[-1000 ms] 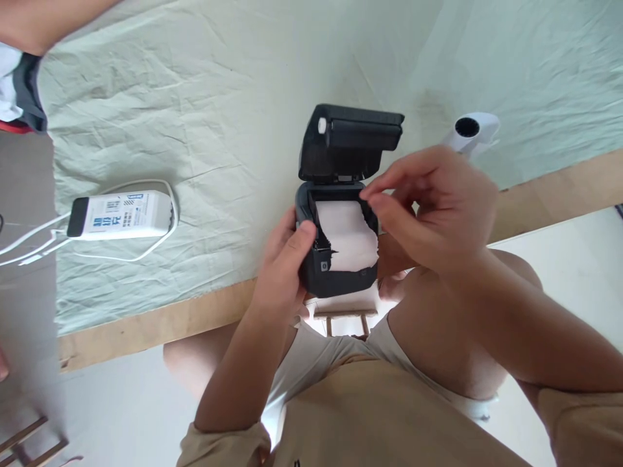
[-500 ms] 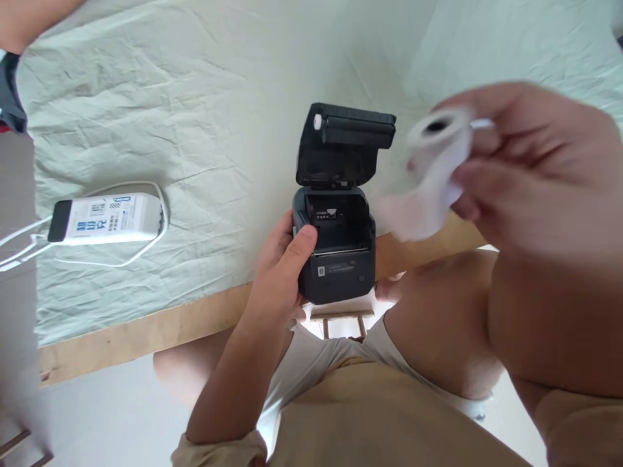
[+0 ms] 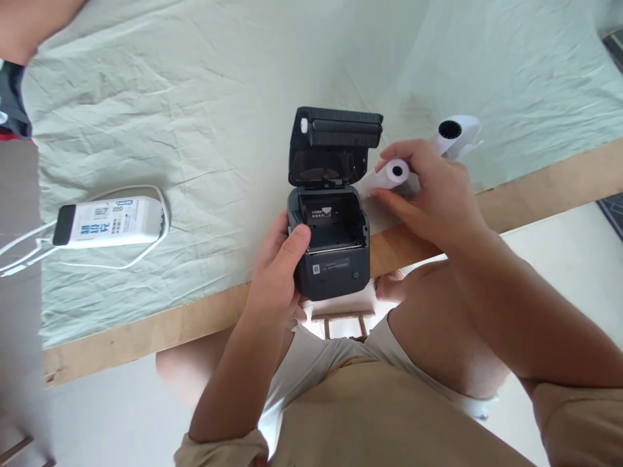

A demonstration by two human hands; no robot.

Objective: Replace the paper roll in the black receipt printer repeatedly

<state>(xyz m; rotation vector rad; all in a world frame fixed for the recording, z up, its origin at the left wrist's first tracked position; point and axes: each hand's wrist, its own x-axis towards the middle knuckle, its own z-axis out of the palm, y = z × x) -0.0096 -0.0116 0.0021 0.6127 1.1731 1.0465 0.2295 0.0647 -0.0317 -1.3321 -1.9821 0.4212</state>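
My left hand grips a dark grey portable label printer from its left side, thumb along the rim. The printer's lid is swung up, and its bay shows no roll inside. Just right of the printer, my right hand has thumb and fingers closed around a small white paper roll with a dark core hole. Behind that hand, a wider white paper roll with a black core sits on the cloth, a loose end of paper beside it.
A white power adapter with a black end and looped white cable lies on the left of the pale green cloth. A wooden table edge runs in front of my lap. Another person's arm reaches in at the upper left.
My right hand has moved left and away from me, towards the table beside the printer. The wider roll now shows behind it. The printer has shifted slightly left in view, its lid still raised.
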